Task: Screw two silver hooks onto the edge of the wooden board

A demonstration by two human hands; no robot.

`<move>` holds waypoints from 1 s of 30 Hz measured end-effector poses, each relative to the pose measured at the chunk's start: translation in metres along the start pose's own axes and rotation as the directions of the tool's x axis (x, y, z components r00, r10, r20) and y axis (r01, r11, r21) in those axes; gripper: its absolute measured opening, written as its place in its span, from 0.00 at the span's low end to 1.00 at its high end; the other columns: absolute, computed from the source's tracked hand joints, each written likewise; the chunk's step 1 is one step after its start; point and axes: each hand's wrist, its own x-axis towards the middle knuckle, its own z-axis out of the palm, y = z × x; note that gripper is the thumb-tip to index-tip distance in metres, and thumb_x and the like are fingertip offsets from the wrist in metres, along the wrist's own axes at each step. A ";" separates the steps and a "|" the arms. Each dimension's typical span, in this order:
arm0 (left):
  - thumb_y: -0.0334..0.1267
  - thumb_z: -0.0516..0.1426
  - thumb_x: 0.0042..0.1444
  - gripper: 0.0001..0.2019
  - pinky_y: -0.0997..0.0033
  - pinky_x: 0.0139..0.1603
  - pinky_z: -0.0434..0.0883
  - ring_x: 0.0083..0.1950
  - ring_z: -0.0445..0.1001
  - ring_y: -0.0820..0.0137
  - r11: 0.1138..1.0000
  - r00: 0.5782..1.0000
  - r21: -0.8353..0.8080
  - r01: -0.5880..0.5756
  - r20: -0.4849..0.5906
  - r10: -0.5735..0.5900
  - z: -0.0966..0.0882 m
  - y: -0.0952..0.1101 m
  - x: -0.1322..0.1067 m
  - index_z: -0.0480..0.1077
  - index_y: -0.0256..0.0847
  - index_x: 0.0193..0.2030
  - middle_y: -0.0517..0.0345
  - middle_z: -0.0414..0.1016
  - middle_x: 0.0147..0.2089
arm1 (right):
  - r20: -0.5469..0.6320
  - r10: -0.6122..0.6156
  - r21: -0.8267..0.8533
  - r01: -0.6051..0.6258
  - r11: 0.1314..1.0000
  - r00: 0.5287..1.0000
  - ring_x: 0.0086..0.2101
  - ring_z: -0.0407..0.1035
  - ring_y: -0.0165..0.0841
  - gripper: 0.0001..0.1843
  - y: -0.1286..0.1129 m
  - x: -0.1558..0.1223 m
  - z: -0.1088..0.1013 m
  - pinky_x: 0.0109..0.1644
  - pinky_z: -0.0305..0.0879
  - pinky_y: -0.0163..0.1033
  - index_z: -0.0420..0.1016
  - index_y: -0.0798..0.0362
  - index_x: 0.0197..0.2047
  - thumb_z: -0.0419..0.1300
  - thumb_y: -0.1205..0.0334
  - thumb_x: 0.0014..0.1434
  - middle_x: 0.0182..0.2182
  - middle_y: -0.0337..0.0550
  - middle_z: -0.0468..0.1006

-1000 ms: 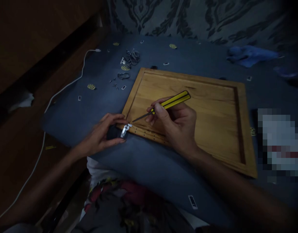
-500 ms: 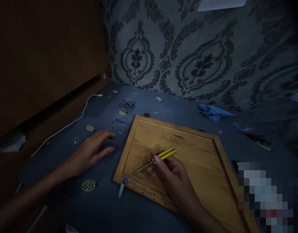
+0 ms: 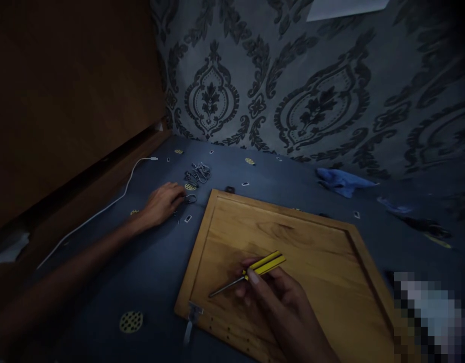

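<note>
Screwdriver [image 3: 263,264] pinched in right hand [image 3: 280,302], left hand [image 3: 161,202] moved out to metal clips [image 3: 196,174], fingers loosely curled

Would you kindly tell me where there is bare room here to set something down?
Free: blue surface between the left hand and the wooden panel; also the panel's far half, beyond the screwdriver. Crowded: metal parts by that hand.
</note>
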 end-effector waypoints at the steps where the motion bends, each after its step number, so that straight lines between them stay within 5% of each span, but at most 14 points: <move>1: 0.35 0.56 0.64 0.07 0.61 0.49 0.70 0.43 0.74 0.61 1.000 1.000 -0.013 0.002 -0.012 -0.002 -0.001 -0.002 0.001 0.75 0.41 0.36 0.53 0.77 0.38 | 0.001 -0.010 -0.007 0.010 1.000 1.000 0.29 0.76 0.36 0.26 0.000 0.000 -0.001 0.34 0.75 0.40 0.83 0.53 0.42 0.73 0.37 0.55 0.30 0.46 0.82; 8: 0.37 0.60 0.58 0.05 0.72 0.38 0.68 0.36 0.74 0.68 0.961 0.988 -0.252 0.117 -0.067 -0.138 -0.023 -0.004 -0.004 0.74 0.38 0.37 0.60 0.77 0.32 | 0.012 -0.049 -0.091 0.050 0.995 0.999 0.28 0.76 0.35 0.25 -0.002 0.001 0.002 0.34 0.75 0.40 0.82 0.53 0.44 0.73 0.40 0.56 0.26 0.42 0.81; 14: 0.34 0.63 0.59 0.04 0.74 0.31 0.69 0.29 0.74 0.74 0.760 0.970 -0.605 0.240 0.114 -0.215 -0.021 0.019 -0.035 0.74 0.38 0.40 0.64 0.75 0.28 | -0.007 -0.062 0.036 0.062 0.997 0.998 0.28 0.76 0.31 0.25 -0.002 0.007 0.006 0.34 0.77 0.38 0.80 0.48 0.48 0.79 0.48 0.50 0.30 0.36 0.80; 19: 0.29 0.65 0.57 0.04 0.76 0.25 0.70 0.25 0.75 0.74 0.713 0.957 -0.642 0.282 0.235 -0.168 -0.027 0.037 -0.048 0.74 0.37 0.38 0.62 0.75 0.26 | 0.013 -0.068 0.051 0.067 0.996 0.998 0.28 0.78 0.31 0.26 -0.003 0.008 0.007 0.34 0.76 0.38 0.77 0.48 0.48 0.79 0.50 0.50 0.32 0.36 0.81; 30: 0.38 0.75 0.46 0.17 0.82 0.23 0.68 0.24 0.75 0.76 0.507 0.885 -0.736 0.448 0.447 -0.134 -0.024 0.039 -0.054 0.76 0.36 0.37 0.63 0.76 0.25 | 0.004 -0.031 -0.014 0.031 0.999 1.000 0.25 0.77 0.30 0.29 -0.006 0.015 0.012 0.28 0.74 0.35 0.70 0.50 0.39 0.79 0.42 0.48 0.27 0.34 0.78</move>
